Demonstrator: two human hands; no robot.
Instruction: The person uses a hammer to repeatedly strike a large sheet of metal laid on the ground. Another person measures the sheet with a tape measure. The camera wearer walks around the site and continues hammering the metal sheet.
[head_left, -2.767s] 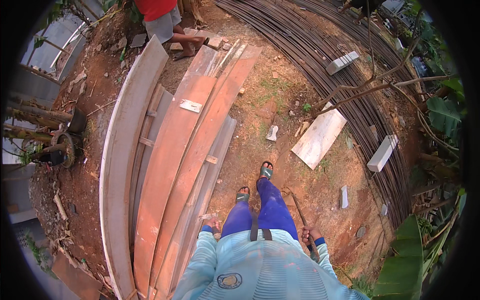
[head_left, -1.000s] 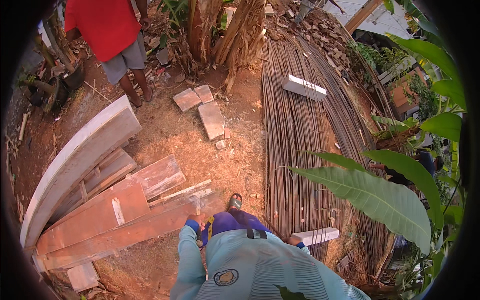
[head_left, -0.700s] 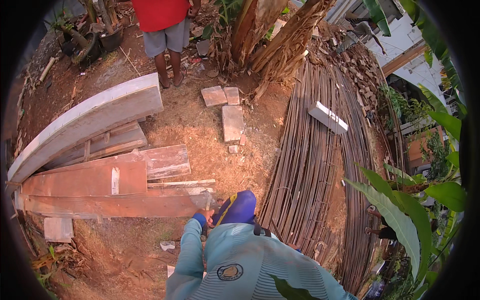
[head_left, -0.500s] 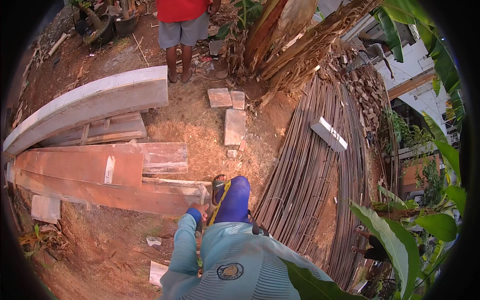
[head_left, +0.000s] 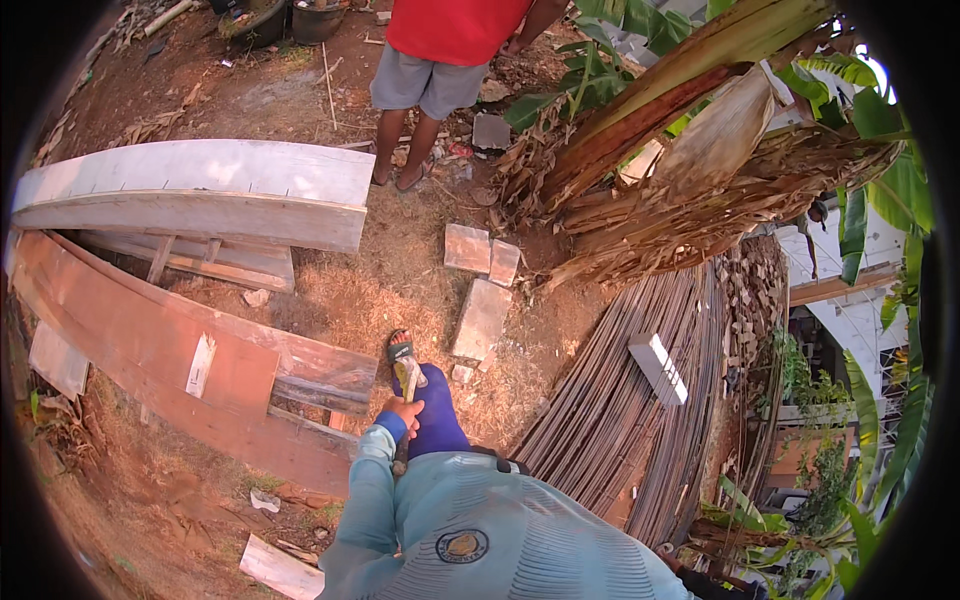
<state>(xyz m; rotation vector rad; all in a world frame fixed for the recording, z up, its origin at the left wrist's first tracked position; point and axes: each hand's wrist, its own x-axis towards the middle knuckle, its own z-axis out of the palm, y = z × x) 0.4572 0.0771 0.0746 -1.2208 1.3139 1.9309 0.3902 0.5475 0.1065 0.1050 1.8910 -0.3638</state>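
Observation:
My left hand, at the end of a pale blue sleeve with a dark blue cuff, is closed around a short stick-like tool. A yellowish end sticks out ahead of the fingers, and a dark end shows behind the wrist; its exact kind is unclear. The hand hangs beside my purple-trousered leg, above my sandalled foot. Just left of it lie long reddish-brown wooden formwork boards. My right hand is out of sight.
A person in a red shirt stands ahead, near a whitish curved panel. Slabs lie on the dirt ahead. To the right are long steel rods with a white block on them, and a leaning banana trunk.
I have stepped forward, so the boards sit lower in view and the person in red appears nearer. My left hand has swung up slightly, showing more of the tool.

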